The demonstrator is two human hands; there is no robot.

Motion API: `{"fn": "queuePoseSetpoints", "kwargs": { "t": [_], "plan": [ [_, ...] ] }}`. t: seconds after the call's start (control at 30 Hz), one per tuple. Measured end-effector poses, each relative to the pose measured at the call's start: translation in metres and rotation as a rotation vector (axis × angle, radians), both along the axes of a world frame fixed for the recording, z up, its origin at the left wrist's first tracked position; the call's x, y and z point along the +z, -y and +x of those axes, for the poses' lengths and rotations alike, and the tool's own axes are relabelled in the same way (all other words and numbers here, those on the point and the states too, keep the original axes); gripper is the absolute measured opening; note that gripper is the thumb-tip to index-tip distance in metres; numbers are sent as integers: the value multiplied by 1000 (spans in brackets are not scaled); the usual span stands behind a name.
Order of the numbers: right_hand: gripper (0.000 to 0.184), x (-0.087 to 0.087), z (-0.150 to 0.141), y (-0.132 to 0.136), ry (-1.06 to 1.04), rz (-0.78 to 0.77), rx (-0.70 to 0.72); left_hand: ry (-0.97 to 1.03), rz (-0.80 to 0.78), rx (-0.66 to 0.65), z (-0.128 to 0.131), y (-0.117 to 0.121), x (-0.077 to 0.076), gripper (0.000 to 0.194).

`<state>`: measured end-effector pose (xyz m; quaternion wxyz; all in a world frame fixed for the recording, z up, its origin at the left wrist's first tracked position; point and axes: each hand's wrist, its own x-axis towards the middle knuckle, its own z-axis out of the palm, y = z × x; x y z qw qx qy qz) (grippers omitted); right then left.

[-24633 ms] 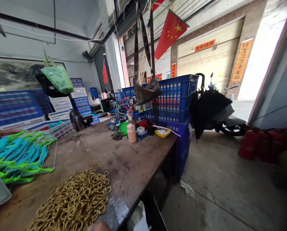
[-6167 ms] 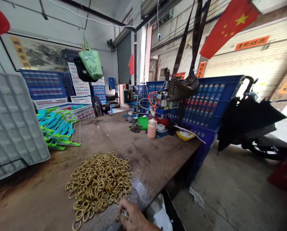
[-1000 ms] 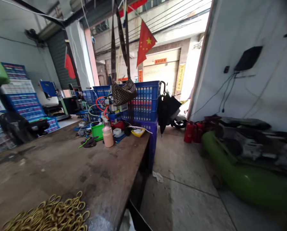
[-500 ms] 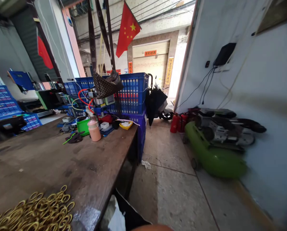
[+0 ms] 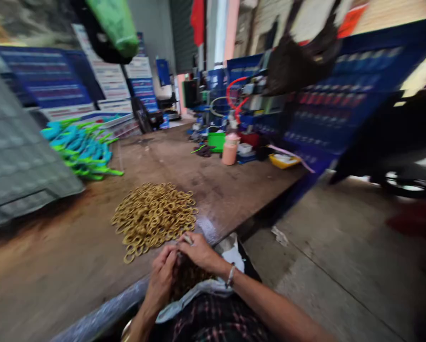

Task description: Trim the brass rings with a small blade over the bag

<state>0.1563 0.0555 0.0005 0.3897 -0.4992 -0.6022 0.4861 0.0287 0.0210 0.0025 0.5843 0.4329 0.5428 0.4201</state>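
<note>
A heap of brass-coloured rings (image 5: 155, 216) lies on the worn wooden table (image 5: 66, 256) near its front edge. My left hand (image 5: 162, 275) and my right hand (image 5: 198, 251) meet just below the heap, at the table edge, fingers curled together in a pinch. My right fingertips seem to hold a small pale piece, too blurred to name. Under my hands a white plastic bag (image 5: 213, 285) holds more dark ring-like parts on my lap. The frame is smeared by motion.
A grey plastic crate (image 5: 16, 161) leans at the left. Teal and green tools (image 5: 81, 147) lie behind it. A pink bottle (image 5: 230, 149), green box (image 5: 216, 141) and yellow tray (image 5: 284, 161) stand at the far end. Blue crates (image 5: 327, 109) and a scooter (image 5: 405, 156) are at right.
The view has swung back left and down from the doorway and green compressor to the table. Both my hands are in view now, together at the ring heap.
</note>
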Motion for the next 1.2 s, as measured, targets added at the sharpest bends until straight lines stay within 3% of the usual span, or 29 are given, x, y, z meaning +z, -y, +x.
{"fn": "queuePoseSetpoints", "kwargs": {
  "t": [0.13, 0.53, 0.87, 1.0, 1.1, 1.2],
  "plan": [
    [16, 6, 3, -3, -25, -24, 83, 109, -50, -26, 1, 0, 3, 29],
    [21, 3, -5, -4, -21, -51, 105, 411, -108, -26, -10, 0, -2, 25],
    [23, 9, -7, -5, 40, -22, 113, 490, -130, -19, -12, 0, -1, 27],
    [19, 11, -4, -3, 280, 150, 117, 461, -128, 58, -9, 0, 2, 28],
    [22, 8, -2, 1, 572, 301, 224, 428, -105, 101, -6, 1, 5, 29],
    [22, 6, -2, 4, 772, 336, 321, 372, -82, 122, -5, 1, 5, 29]
  ]
}}
